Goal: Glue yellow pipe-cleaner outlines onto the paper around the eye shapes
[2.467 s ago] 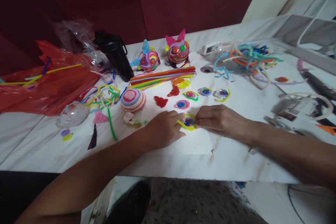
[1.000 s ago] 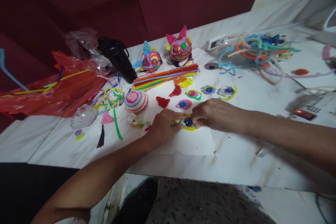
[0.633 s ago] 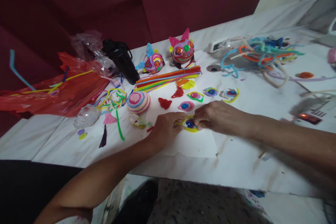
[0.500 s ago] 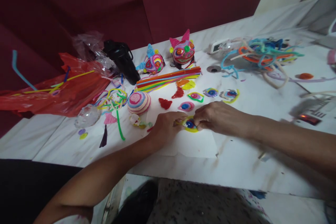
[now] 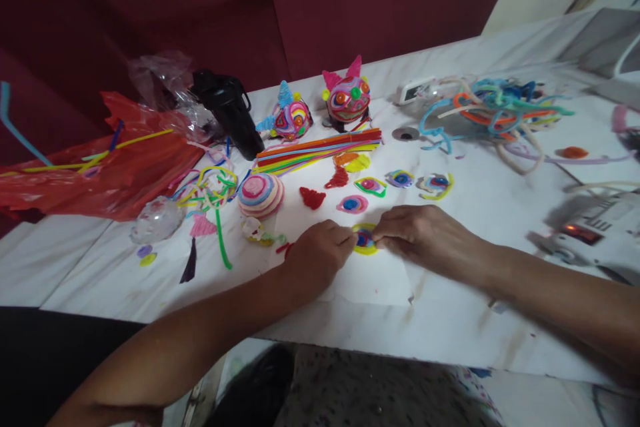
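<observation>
Well, lots of things lay around on the white table (image 5: 455, 312). At the back were a black bottle (image 5: 233, 113), a toy head with pink ears (image 5: 349, 100) and a toy head with a blue ear (image 5: 293, 120). In front of them lay a bunch of fuzzy sticks (image 5: 320, 149). A red bag (image 5: 135, 180), a clear ball (image 5: 157, 219) and a stripy ball (image 5: 260, 195) were on the left, and a messy heap of strings (image 5: 500, 110) was on the right. The left hand (image 5: 320, 253) partly hid a small red bit (image 5: 285, 249).

A white box (image 5: 613, 227) on the right had dark marks, too blurry to read. The screen on a little white gadget (image 5: 415, 91) was too small to read.

The yellow eye (image 5: 365, 251) was on white paper (image 5: 375, 280), between the two hands and near a pink eye (image 5: 353, 204). It had a yellow rim, with blue and a little red inside. The left fingers pinched its left end, and the fingers of the right hand (image 5: 427, 233) pinched its right end, so both ends were covered.
</observation>
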`<action>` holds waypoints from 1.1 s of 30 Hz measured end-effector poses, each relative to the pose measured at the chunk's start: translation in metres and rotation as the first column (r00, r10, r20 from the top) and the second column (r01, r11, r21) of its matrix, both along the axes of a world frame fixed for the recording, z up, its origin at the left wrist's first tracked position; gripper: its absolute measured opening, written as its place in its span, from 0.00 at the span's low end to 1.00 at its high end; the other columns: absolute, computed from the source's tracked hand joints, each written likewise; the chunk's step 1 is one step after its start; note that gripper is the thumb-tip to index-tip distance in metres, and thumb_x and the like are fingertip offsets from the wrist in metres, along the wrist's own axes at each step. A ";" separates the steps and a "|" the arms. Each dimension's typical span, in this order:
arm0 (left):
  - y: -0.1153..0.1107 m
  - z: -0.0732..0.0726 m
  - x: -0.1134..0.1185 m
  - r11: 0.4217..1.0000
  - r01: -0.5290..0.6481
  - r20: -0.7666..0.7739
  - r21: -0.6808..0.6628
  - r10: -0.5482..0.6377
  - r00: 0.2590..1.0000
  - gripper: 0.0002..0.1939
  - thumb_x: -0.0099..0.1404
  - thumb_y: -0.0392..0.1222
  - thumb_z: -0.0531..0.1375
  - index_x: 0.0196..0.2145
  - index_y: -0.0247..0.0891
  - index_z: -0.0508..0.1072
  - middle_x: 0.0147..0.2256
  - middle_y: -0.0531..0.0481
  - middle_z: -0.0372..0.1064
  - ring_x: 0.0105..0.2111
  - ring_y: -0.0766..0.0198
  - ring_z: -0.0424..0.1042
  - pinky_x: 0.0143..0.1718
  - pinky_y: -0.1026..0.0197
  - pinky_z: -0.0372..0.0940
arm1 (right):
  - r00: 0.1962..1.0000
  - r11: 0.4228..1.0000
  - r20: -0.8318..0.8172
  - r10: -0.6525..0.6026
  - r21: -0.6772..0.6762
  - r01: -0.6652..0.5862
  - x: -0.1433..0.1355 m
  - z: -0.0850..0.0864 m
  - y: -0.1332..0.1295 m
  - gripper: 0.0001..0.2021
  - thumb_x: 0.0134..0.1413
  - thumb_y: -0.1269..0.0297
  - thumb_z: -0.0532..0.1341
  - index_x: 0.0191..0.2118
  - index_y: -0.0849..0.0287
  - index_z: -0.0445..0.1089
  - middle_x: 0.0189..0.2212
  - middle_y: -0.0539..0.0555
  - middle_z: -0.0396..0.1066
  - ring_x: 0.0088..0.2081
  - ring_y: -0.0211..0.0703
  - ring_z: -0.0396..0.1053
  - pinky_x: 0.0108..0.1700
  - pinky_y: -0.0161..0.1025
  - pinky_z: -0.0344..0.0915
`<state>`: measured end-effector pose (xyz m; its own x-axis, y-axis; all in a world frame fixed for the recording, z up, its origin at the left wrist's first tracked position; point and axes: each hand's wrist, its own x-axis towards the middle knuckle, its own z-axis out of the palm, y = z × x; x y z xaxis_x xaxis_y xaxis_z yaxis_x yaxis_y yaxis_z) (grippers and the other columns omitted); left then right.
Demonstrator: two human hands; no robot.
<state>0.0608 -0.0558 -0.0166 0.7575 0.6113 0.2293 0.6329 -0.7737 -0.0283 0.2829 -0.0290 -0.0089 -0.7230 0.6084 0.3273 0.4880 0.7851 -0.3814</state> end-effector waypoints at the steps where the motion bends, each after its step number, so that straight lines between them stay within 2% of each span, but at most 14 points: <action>1: -0.002 0.001 0.001 0.999 0.006 -0.039 0.036 -0.004 0.999 0.09 0.68 0.30 0.55 0.44 0.28 0.73 0.41 0.42 0.74 0.39 0.59 0.72 0.40 0.59 0.70 | 1.000 1.000 0.000 -0.010 0.024 0.010 0.000 0.000 -0.004 0.12 0.59 0.73 0.54 0.37 0.56 0.75 0.32 0.52 0.76 0.34 0.40 0.73 0.34 0.35 0.65; 6: -0.008 0.002 0.002 0.984 0.029 -0.092 0.174 -0.013 0.996 0.10 0.70 0.28 0.51 0.43 0.26 0.71 0.41 0.40 0.73 0.40 0.58 0.71 0.39 0.57 0.68 | 0.977 0.973 0.204 -0.070 0.230 0.022 -0.002 -0.001 -0.024 0.13 0.61 0.75 0.53 0.40 0.60 0.74 0.34 0.56 0.75 0.37 0.45 0.72 0.35 0.39 0.70; 10: -0.009 0.001 0.002 0.976 0.033 -0.081 0.217 -0.016 0.997 0.12 0.72 0.29 0.47 0.42 0.27 0.71 0.39 0.41 0.73 0.38 0.59 0.71 0.37 0.57 0.68 | 0.960 0.872 0.258 -0.109 0.488 -0.032 -0.001 -0.003 -0.041 0.16 0.61 0.77 0.49 0.40 0.63 0.74 0.36 0.59 0.77 0.37 0.47 0.73 0.37 0.42 0.72; 13: -0.008 0.001 0.002 0.973 0.037 -0.064 0.230 -0.023 0.998 0.12 0.71 0.29 0.47 0.41 0.27 0.71 0.38 0.41 0.74 0.38 0.59 0.72 0.36 0.58 0.68 | 0.962 0.813 0.243 -0.122 0.581 -0.044 0.004 -0.004 -0.049 0.17 0.61 0.78 0.49 0.44 0.66 0.74 0.40 0.58 0.78 0.42 0.46 0.73 0.43 0.41 0.72; 19: -0.005 0.000 0.000 0.961 0.055 -0.053 0.272 -0.043 0.998 0.13 0.71 0.29 0.48 0.42 0.27 0.72 0.38 0.41 0.75 0.37 0.59 0.73 0.36 0.58 0.68 | 0.948 0.804 0.266 -0.172 0.594 -0.020 0.012 -0.007 -0.060 0.19 0.63 0.77 0.46 0.46 0.66 0.74 0.45 0.57 0.77 0.48 0.47 0.72 0.48 0.41 0.71; 22: -0.006 -0.001 -0.002 0.944 0.075 -0.053 0.322 -0.061 0.997 0.13 0.71 0.31 0.49 0.47 0.27 0.71 0.40 0.39 0.75 0.37 0.59 0.73 0.35 0.58 0.69 | 0.948 0.806 0.268 -0.173 0.591 -0.020 0.011 -0.008 -0.061 0.19 0.63 0.77 0.46 0.47 0.67 0.74 0.46 0.58 0.77 0.48 0.48 0.72 0.48 0.42 0.71; 25: -0.008 -0.002 -0.002 0.923 0.098 -0.074 0.373 -0.076 0.994 0.14 0.71 0.34 0.52 0.52 0.32 0.69 0.41 0.40 0.76 0.38 0.58 0.74 0.36 0.58 0.69 | 0.950 0.817 0.264 -0.164 0.577 -0.020 0.010 -0.009 -0.061 0.18 0.63 0.76 0.47 0.47 0.68 0.73 0.46 0.58 0.77 0.48 0.49 0.73 0.49 0.43 0.72; 29: -0.011 -0.003 0.000 0.900 0.126 -0.105 0.416 -0.090 0.990 0.14 0.71 0.35 0.52 0.52 0.34 0.70 0.42 0.39 0.76 0.41 0.57 0.74 0.38 0.57 0.69 | 0.959 0.843 0.241 -0.150 0.538 -0.003 0.013 -0.014 -0.059 0.18 0.64 0.76 0.46 0.48 0.68 0.72 0.47 0.59 0.76 0.50 0.49 0.72 0.50 0.44 0.72; 33: -0.011 -0.002 0.001 0.893 0.146 -0.125 0.426 -0.101 0.987 0.14 0.70 0.33 0.52 0.51 0.32 0.71 0.41 0.37 0.76 0.41 0.56 0.75 0.38 0.57 0.70 | 0.984 0.902 0.160 -0.084 0.432 0.007 0.021 -0.015 -0.053 0.19 0.65 0.75 0.46 0.53 0.67 0.69 0.49 0.60 0.75 0.52 0.46 0.70 0.52 0.43 0.71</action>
<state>0.0618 -0.0672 -0.0186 0.8524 0.3686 0.3709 0.5100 -0.7427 -0.4340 0.3039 -0.0818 -0.0239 -0.7661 0.4702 0.4381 0.5538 0.8289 0.0787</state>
